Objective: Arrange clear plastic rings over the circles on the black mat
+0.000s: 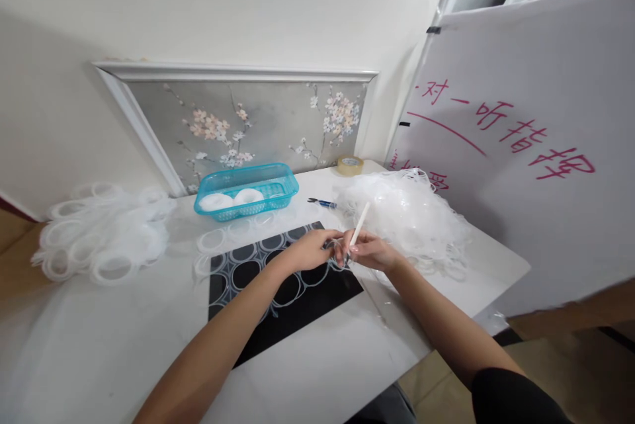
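Just over the far right corner of the black mat (297, 298), both hands meet. The right hand (371, 252) has its grip closed around a thin white stick (360, 223), which slants up and away from the mat. The left hand (308, 251) curls its fingers against the clear ring sheet (243, 253) lying on the mat; whether that grip has hold of the sheet I cannot tell. Beyond the mat sits a blue basket (247, 190). Right of the mat lies a heap of clear plastic scrap (407, 212), and left of it, on the bench (99, 344), a pile of white rings (99, 232).
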`<state>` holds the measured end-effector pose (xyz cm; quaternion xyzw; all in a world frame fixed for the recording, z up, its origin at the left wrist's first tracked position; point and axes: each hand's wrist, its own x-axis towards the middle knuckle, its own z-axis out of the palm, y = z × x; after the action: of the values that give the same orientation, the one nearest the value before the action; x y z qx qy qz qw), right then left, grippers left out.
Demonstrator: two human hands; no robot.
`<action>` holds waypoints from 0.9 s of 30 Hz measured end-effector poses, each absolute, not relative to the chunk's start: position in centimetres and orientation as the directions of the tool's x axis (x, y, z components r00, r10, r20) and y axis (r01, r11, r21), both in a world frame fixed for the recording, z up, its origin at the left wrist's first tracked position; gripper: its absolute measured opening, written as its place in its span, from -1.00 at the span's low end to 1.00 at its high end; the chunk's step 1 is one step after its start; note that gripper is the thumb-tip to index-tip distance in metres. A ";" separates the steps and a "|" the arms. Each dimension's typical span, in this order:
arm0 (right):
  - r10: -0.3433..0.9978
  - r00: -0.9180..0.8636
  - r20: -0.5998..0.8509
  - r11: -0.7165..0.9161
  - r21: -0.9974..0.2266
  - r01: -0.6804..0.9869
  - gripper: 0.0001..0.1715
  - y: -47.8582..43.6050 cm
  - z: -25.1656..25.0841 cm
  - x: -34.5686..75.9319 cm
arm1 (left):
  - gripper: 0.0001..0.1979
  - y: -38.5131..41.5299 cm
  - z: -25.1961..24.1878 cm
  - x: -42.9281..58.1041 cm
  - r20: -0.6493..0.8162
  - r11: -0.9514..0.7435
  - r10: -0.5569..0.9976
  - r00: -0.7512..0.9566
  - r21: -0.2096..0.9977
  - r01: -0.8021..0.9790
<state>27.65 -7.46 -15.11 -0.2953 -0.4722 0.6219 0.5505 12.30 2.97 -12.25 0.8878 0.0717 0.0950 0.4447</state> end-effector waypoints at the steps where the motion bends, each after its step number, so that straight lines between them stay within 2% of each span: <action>1: 0.965 -0.221 0.140 0.038 -0.912 -0.409 -0.73 -7.4 -15.2 27.6 | -0.61 3.0 -12.2 12.3 0.074 -0.551 0.190 0.979 0.833 0.044; 7: 0.981 -0.173 0.092 0.008 -0.900 -0.436 -0.69 -7.3 -15.7 27.7 | -0.65 3.2 -12.1 12.4 -0.019 -0.348 0.122 0.992 0.935 0.061; 10: 0.981 -0.170 0.089 0.009 -0.907 -0.420 -0.70 -7.3 -15.8 27.8 | -0.70 3.3 -12.0 12.3 -0.044 -0.341 0.134 0.990 0.936 0.088; 19: 0.977 -0.182 0.111 0.023 -0.904 -0.427 -0.75 -7.1 -16.1 27.8 | -0.81 4.1 -13.0 12.4 -0.038 -0.386 0.330 0.943 0.906 0.171; 27: 0.974 -0.158 0.159 0.071 -0.886 -0.459 -0.82 -7.0 -16.2 27.9 | -0.81 5.1 -13.0 12.6 -0.055 -0.198 0.505 0.861 0.964 0.177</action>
<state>27.91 -6.97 -16.18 -0.2896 -0.4451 0.6171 0.5807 12.56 5.14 -13.04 0.7614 0.2241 0.1383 0.5925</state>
